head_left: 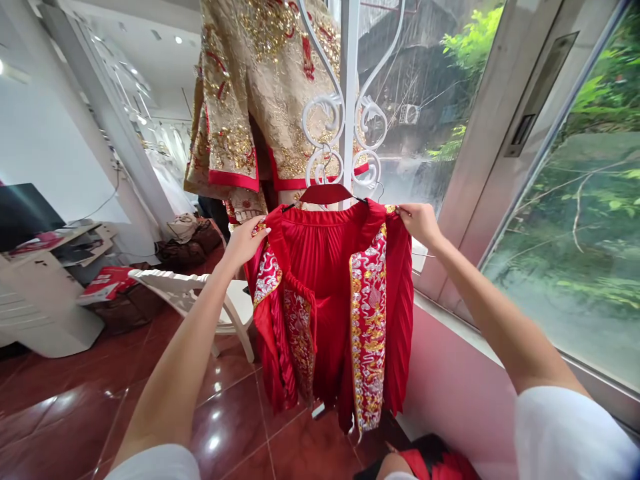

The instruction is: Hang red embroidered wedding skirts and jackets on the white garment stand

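A red pleated skirt [320,267] with embroidered gold and silver panels hangs by its waistband from a dark hanger [327,195]. The hanger's hook reaches up to a white scrolled metal rack [349,100]. My left hand [246,241] pinches the waistband at its left end. At the right end, my right hand [419,221] grips the waistband between thumb and fingers. The waistband is spread between both hands, and the embroidered panels fall toward the floor.
Behind the rack hangs a gold sequined jacket [295,100] with red trim. A white chair [235,300] stands at left on the tiled floor [230,413]. Brown bags [195,240] lie farther back. Windows [570,220] and a low wall [450,373] border the right side.
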`<state>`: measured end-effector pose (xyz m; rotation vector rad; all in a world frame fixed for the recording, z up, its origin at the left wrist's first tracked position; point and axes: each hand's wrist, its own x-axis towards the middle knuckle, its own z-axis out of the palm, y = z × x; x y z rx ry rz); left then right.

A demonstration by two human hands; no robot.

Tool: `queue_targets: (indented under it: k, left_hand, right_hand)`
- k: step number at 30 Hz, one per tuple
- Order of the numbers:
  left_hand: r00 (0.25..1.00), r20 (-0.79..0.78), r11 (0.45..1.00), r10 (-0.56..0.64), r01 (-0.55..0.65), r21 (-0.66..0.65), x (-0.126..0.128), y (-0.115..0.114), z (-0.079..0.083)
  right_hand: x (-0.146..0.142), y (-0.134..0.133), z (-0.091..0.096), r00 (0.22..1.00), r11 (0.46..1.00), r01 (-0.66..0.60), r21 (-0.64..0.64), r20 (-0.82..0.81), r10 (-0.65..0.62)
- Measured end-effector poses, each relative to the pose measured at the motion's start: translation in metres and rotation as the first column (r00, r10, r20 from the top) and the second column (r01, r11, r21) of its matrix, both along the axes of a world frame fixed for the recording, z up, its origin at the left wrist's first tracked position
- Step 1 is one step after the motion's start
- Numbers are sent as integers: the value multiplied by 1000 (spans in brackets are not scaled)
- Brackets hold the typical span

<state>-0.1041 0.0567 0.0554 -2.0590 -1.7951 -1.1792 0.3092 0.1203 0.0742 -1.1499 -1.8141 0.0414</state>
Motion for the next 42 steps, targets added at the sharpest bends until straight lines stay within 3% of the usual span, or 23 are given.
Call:
queue_targets:
  k: [2,4,6,10,13,15,18,21,23,26,29,32,36,39,42]
  left_hand:
    - [999,-26,999,40,-39,30,8,-1,-4]
    - [994,-22,992,111,-109,70,15,-3,-8]
    - [985,-12,979,173,-170,112,19,-5,-11]
    - [978,-43,967,205,-195,166,17,-10,-4]
    - [975,-50,963,214,-202,179,19,-19,2]
    - [965,-3,940,261,-253,230,30,-31,-5]
    - [954,65,914,294,-300,272,65,-56,-42]
    - [974,-33,968,223,-218,125,111,-72,-101]
    - [979,-106,984,176,-175,16,135,-73,-135]
    - [962,-126,966,241,-251,-66,147,-67,-162]
    - [961,-98,956,258,-269,-116,135,-67,-166]
    - [977,-91,971,193,-203,-125,121,-80,-165]
    - [980,-50,980,191,-193,-54,122,-97,-160]
    - [962,44,962,268,-265,-59,131,-98,-149]
    - [935,138,945,326,-327,-21,133,-94,-127]
  right_hand:
    - [-10,-7,-10,952,939,248,237,118,-282]
    - [-19,-15,-24,889,871,342,353,178,-421]
    - [-28,-21,-40,859,857,352,377,233,-456]
    - [-48,-31,-62,857,881,323,345,288,-427]
    - [-61,-34,-65,863,890,366,272,260,-434]
    - [-65,-36,-63,865,894,392,219,245,-439]
    - [-70,-44,-69,884,906,352,236,235,-405]
    - [-89,-58,-92,898,921,281,270,266,-352]
    - [-107,-63,-112,898,935,276,225,286,-334]
    - [-126,-56,-137,910,942,318,108,245,-335]
    - [-121,-45,-150,960,968,250,25,126,-252]
    - [-101,-46,-155,985,984,171,46,-34,-169]
    - [-83,-61,-157,971,982,186,11,-155,-182]
    - [-80,-73,-153,961,978,209,-16,-180,-209]
    - [-76,-81,-142,978,983,172,-59,-108,-177]
